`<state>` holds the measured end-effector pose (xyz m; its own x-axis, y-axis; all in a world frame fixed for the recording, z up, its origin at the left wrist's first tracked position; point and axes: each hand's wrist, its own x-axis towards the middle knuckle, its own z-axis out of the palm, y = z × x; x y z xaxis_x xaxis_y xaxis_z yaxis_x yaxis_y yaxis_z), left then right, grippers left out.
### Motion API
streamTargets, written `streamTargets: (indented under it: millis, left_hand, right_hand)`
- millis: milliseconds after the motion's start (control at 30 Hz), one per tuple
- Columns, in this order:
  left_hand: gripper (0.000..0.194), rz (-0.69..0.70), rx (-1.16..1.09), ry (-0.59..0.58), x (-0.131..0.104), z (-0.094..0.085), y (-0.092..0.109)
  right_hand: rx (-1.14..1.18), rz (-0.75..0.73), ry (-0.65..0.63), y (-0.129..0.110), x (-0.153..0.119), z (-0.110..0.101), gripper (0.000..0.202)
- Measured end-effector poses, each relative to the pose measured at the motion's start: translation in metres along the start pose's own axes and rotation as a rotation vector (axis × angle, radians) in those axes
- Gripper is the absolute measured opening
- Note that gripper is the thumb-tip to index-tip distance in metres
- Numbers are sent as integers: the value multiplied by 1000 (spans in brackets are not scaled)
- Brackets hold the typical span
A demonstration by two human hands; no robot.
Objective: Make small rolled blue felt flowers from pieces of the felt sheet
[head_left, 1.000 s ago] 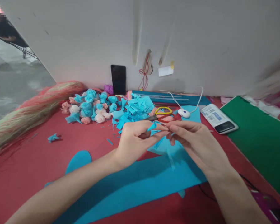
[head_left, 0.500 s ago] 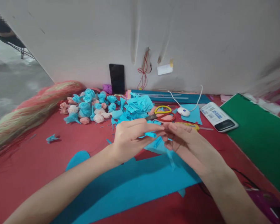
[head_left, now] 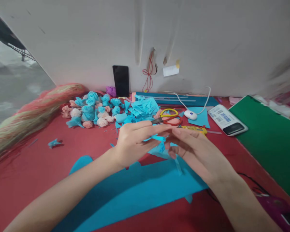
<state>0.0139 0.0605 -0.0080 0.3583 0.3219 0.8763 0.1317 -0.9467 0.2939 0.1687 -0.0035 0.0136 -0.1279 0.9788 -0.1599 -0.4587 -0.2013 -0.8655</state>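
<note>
My left hand (head_left: 135,141) is closed, with a rolled piece of blue crepe paper (head_left: 159,139) sticking out below its forefinger. My right hand (head_left: 198,153) meets it fingertip to fingertip, thumb and fingers drawn together at the paper's end. What the right fingertips pinch is hidden. Below both hands a large blue crepe paper sheet (head_left: 135,196) lies across the red table. Just beyond the fingers are scissors (head_left: 169,116) with yellow and red handles and a yellow cutter (head_left: 194,130).
Pink and blue paper flowers (head_left: 88,111) are heaped at the back left, beside cut blue paper pieces (head_left: 145,108). A black phone (head_left: 121,81) leans on the wall. Right of it lie a white corded device (head_left: 190,115), a white power bank (head_left: 228,120) and a green board (head_left: 268,145).
The blue crepe paper between my hands has changed shape and shows more below the fingers. The right fingers have shifted slightly; the arms are nearly where they were.
</note>
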Motion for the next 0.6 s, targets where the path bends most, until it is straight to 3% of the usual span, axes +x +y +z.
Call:
streamTargets:
  millis: [167,367,600]
  left_hand:
    - [12,11,-8,-97,9,-7,-4]
    - [17,-197,-199,-242,20,-17,-3]
    - [14,-255,-354,-143,17,-20,-5]
  right_hand:
    - [42,48,-10,-3,-3,0,14]
    - [89,116,-57,-4,-4,2,26]
    - [135,59,-121,-5,-8,3,34]
